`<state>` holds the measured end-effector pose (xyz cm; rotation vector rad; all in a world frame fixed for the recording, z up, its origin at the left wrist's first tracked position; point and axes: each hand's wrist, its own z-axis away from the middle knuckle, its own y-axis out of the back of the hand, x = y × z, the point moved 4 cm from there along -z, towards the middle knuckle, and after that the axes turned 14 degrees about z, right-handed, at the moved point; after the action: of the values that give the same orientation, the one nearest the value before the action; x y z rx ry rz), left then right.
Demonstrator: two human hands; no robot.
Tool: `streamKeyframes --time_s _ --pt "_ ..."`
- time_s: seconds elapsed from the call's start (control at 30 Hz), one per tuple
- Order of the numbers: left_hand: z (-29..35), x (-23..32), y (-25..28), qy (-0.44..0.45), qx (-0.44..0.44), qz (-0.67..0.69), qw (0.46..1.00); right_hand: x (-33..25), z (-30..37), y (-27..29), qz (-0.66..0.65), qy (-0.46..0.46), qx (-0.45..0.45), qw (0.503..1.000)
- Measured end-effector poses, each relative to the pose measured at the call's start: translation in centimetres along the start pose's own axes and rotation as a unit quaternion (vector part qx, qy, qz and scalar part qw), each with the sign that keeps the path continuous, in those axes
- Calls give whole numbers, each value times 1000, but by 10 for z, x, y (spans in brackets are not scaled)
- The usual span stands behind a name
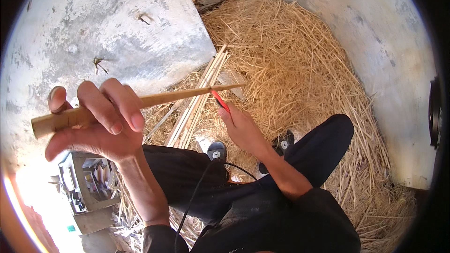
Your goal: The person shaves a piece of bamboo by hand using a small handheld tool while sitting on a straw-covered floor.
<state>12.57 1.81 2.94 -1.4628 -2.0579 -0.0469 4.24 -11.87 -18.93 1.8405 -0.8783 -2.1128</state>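
Note:
A long bamboo stick (173, 96) runs from the left across the front of me, thick and cut flat at its near left end and narrow at its far right end. My left hand (108, 138) is curled around the thick end, palm up. My right hand (243, 129) is closed on a slim tool with a red and black handle (221, 101). The tool's upper end meets the stick near its narrow part; its working edge is too small to make out. Below lies a bundle of split bamboo strips (199, 98) on the straw.
Loose straw and shavings (290, 51) cover the floor ahead and to the right. A whitewashed block (136, 28) stands at the left and a pale wall (375, 42) curves along the right. A grey box of odds and ends (89, 182) sits at lower left. A dark cable (194, 197) crosses my lap.

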Motion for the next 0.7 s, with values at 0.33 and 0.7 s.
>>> streamKeyframes --time_s 0.33,0.7 --pt "10 12 -13 87 89 17 992 -29 40 31 -132 98 147 975" --pt "16 34 -34 83 32 13 996 -36 72 22 -119 155 203 960"
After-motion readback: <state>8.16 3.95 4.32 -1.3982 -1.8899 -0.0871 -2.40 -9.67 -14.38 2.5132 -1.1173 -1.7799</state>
